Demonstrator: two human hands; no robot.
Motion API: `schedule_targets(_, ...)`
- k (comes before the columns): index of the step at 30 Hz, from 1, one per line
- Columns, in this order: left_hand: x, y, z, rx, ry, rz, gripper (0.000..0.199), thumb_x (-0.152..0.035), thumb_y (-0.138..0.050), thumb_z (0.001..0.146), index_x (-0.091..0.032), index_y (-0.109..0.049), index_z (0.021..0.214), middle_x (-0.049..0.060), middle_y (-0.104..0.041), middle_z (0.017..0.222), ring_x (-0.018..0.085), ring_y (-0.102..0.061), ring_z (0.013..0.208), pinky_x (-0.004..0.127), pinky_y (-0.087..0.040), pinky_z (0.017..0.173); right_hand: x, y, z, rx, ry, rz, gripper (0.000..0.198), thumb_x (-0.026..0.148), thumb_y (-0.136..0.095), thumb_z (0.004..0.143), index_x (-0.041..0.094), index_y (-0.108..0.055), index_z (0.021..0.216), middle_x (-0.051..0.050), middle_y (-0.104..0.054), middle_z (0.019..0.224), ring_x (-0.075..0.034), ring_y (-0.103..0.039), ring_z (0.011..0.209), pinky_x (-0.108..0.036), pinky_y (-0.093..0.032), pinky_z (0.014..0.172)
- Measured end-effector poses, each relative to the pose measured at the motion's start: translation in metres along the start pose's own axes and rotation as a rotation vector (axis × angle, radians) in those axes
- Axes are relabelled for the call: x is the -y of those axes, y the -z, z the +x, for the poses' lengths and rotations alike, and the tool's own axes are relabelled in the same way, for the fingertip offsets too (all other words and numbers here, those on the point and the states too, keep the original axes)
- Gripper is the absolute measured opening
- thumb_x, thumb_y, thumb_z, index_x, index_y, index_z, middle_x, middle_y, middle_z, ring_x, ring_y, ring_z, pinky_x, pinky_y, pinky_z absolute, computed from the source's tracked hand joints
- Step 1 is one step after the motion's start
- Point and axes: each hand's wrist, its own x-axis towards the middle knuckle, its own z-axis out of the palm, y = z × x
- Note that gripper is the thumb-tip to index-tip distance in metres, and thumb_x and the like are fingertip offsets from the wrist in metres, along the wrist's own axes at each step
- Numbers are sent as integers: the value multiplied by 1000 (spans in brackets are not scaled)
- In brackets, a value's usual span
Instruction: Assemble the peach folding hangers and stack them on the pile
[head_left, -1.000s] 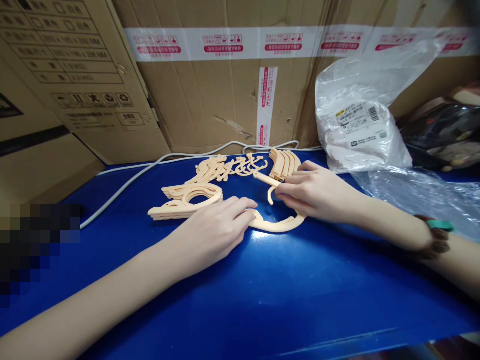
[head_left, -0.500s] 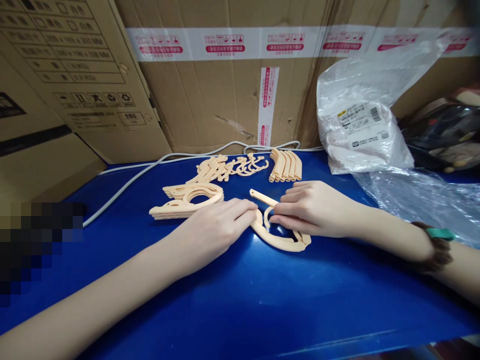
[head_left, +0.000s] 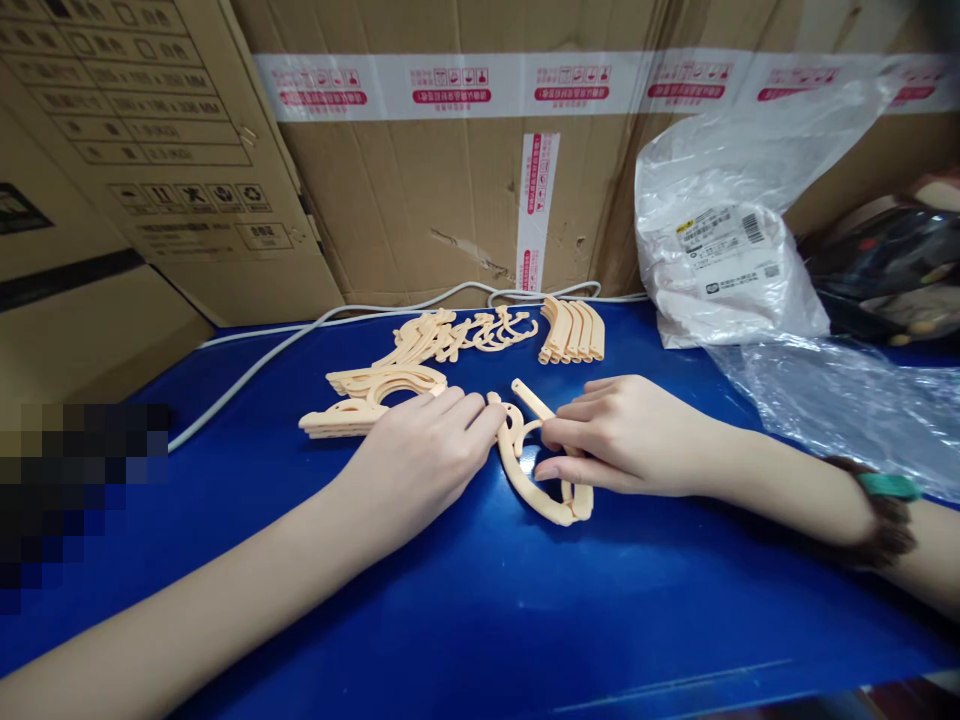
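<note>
A cream plastic folding hanger [head_left: 534,496] lies at a slant on the blue table between my hands. My left hand [head_left: 439,445] pinches its upper left end, fingers pressed together. Reaching in from the other side, my right hand [head_left: 619,435] is closed around the hanger's straight arm and curved hook; the fingertips partly cover both. One holed tip of that straight arm [head_left: 529,397] sticks out beyond the right fingers. Just behind my left hand lies a stack of folded hangers [head_left: 341,418], partly hidden by it.
Loose cream hanger pieces [head_left: 424,335] and hooks [head_left: 510,328] lie at the back of the table [head_left: 480,620], beside a row of curved hanger arms [head_left: 574,332]. A white cable [head_left: 255,385] runs behind them. Cardboard boxes [head_left: 420,200] stand behind; a plastic bag [head_left: 727,260] sits back right.
The hanger has turned, its lower end swinging toward me and left, and its straight arm is now steeper. My right hand has moved slightly nearer to me with it; my left hand has barely shifted.
</note>
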Motion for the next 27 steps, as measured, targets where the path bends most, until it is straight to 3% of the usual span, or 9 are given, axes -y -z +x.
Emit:
schedule_targets(4,-4,1,-1,17,63,-70,18,-20,-46,95,-13,-63,95,5,-64,75,23,-62,68,34,-45,58,4,-3,0,-27,-18,-31,50,48,-28,102,17,-60,79,-3,-65,66,-14,-50,51,-30,-26,56)
schedule_targets(14,-8,5,-2,91,278,-421,19,-28,-50,94,-16,-60,104,5,-67,89,23,-61,84,35,-46,69,19,-4,2,-50,19,88,46,57,-42,95,16,-60,87,-2,-65,68,-16,-53,55,-31,-30,58)
schedule_targets(17,-10,5,0,113,324,-541,15,-25,-53,91,-18,-60,102,3,-66,88,20,-59,81,32,-44,68,23,-5,2,-33,47,104,32,46,-49,94,16,-58,88,-2,-66,71,-16,-54,57,-31,-31,58)
schedule_targets(20,-10,4,0,125,289,-615,14,-17,-52,90,-17,-62,100,2,-67,90,19,-58,82,32,-44,70,25,-7,2,-38,57,91,22,34,-48,95,17,-57,84,0,-66,70,-15,-54,56,-32,-32,58)
schedule_targets(27,-6,4,-1,88,162,-532,23,-17,-43,95,-14,-65,101,7,-67,105,22,-58,95,38,-47,83,23,-10,2,-151,12,13,28,40,-50,96,16,-59,85,-1,-67,70,-15,-58,58,-30,-34,60)
